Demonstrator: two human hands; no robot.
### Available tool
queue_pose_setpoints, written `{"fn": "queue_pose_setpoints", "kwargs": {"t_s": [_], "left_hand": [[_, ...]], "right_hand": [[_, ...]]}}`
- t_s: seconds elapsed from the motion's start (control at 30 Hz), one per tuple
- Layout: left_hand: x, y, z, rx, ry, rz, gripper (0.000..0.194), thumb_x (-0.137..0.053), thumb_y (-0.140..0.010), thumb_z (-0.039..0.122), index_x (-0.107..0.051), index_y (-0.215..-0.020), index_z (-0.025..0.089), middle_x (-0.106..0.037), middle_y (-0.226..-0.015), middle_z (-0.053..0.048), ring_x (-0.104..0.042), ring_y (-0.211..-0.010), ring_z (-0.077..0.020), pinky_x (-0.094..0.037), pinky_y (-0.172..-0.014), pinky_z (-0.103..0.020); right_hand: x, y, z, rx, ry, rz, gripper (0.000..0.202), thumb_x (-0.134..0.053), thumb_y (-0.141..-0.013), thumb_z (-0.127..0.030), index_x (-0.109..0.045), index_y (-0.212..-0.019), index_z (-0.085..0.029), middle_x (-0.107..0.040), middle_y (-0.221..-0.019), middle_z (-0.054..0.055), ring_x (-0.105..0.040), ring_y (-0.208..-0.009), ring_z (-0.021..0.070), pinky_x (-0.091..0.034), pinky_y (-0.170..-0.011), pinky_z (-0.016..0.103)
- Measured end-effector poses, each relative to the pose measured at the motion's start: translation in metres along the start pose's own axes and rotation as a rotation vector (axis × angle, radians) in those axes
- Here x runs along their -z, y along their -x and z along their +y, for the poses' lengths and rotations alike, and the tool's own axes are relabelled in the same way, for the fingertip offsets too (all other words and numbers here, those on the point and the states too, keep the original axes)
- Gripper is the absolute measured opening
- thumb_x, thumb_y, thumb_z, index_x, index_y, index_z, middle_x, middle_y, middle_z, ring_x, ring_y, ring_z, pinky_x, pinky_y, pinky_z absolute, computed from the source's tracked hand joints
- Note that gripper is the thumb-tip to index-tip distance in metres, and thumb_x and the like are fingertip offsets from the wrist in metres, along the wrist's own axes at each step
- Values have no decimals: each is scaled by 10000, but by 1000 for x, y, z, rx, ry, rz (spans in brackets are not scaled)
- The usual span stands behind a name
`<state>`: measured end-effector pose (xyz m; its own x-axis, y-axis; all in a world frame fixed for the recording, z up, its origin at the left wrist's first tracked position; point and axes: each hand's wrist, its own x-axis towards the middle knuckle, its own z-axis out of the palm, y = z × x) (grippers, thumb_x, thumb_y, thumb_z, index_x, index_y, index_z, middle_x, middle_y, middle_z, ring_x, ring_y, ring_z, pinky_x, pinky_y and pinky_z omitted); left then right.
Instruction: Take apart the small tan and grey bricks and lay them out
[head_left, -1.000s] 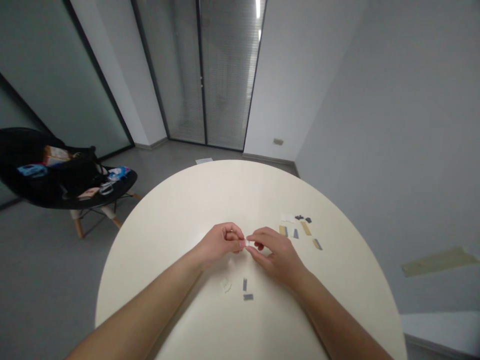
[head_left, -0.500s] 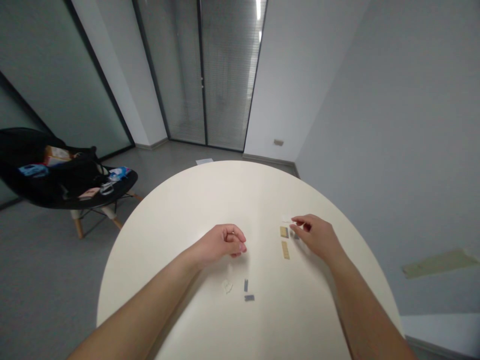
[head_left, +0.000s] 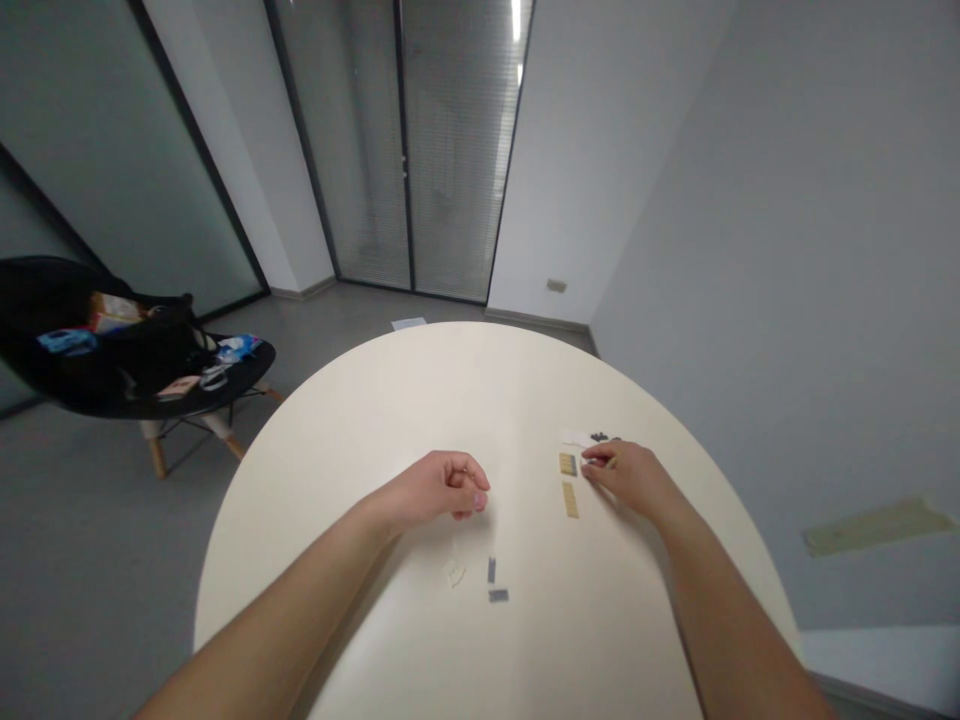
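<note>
Round table [head_left: 420, 400], 2 grey strips [head_left: 498, 595], yellow pieces [head_left: 571, 500]

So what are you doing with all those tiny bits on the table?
The right hand is down among the small pieces on the right of the round white table, its fingertips close together; whether they grip a piece is too small to tell. Just left of it lie a yellow-and-grey piece and a plain yellow strip. The left hand is half curled, with two grey strips lying nearer the person.
</note>
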<state>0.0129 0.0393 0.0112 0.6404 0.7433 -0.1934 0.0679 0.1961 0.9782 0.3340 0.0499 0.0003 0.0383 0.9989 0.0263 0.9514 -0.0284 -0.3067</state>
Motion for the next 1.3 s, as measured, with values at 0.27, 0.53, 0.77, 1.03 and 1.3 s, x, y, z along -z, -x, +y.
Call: {"fn": "queue_pose_setpoints", "kwargs": {"t_s": [0.27, 0.53, 0.77, 1.03, 1.3], "left_hand": [[2, 0, -2, -15, -1, -14, 245, -734, -701, 311, -604, -813, 136, -577, -599, 25, -490, -528, -76, -383, -549, -219], [1, 0, 0, -7, -12, -14, 255, -736, -692, 328, -596, -803, 145, -561, -591, 29, -487, -529, -80, -378, -544, -221], [2, 0, -1, -11, -11, -19, 227, -725, -705, 301, -608, -816, 142, -572, -602, 26, -486, -528, -78, -384, -547, -222], [3, 0, -4, 1, -26, -19, 223, -722, -695, 300, -608, -805, 143, -575, -603, 23, -483, -520, -78, -373, -535, -217], [14, 15, 7, 29, -565, 61, 83, -657, -675, 254, -675, -656, 175, -624, -604, 2, -521, -548, -122, -336, -505, -214]], "right_hand": [[-1, 1, -6, 79, 22, -12, 224, -591, -759, -285, -762, -891, -224, -720, -815, 39, -618, -733, 180, -418, -666, 272], [-5, -1, -2, 101, 7, -19, 205, -590, -761, -303, -763, -853, -246, -716, -769, 25, -621, -681, 167, -406, -626, 262], [-6, 0, -5, 86, 14, -30, 230, -586, -756, -332, -760, -880, -246, -715, -765, 19, -613, -682, 171, -404, -626, 266], [-4, 1, -3, 76, 3, 41, 294, -607, -732, -307, -738, -977, -212, -725, -854, 42, -631, -757, 195, -446, -699, 295], [-12, 1, -2, 133, -47, 78, 356, -562, -757, -279, -680, -1091, -242, -715, -880, 11, -590, -711, 168, -428, -676, 295]]}}
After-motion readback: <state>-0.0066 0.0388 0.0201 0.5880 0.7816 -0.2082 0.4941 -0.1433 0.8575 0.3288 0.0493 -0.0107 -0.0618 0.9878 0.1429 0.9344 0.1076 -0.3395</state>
